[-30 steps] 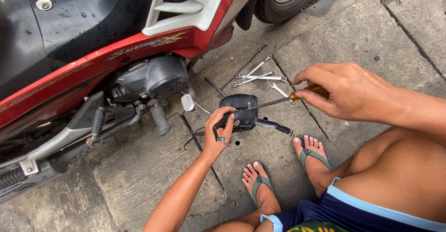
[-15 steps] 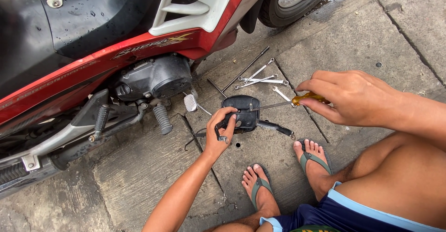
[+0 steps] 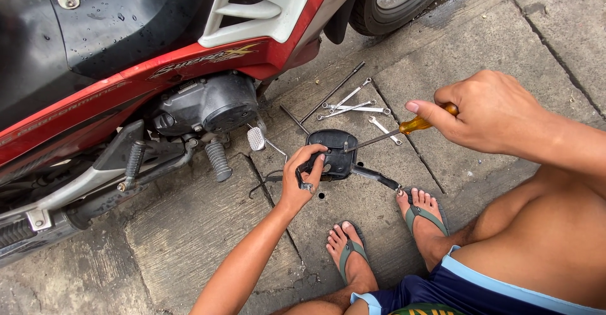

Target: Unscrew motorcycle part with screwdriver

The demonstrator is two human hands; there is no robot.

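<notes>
My left hand (image 3: 303, 182) grips the near edge of a black motorcycle cover part (image 3: 332, 152) lying on the concrete. My right hand (image 3: 486, 110) holds a screwdriver with an amber handle (image 3: 418, 124); its metal shaft slants down to the left and its tip rests on the black part. A dark lever-like arm (image 3: 376, 176) sticks out from the part toward my right foot.
A red, black and white motorcycle (image 3: 158, 56) stands at the left, with its engine case (image 3: 205, 103), footpeg (image 3: 218, 160) and brake pedal (image 3: 255, 138) close by. Several wrenches (image 3: 356, 106) and a long rod (image 3: 332, 92) lie beyond the part. My sandalled feet (image 3: 379, 233) rest below.
My right hand with the screwdriver has drifted slightly right and up in view; the left hand keeps its grip on the black part. The view has shifted a little.
</notes>
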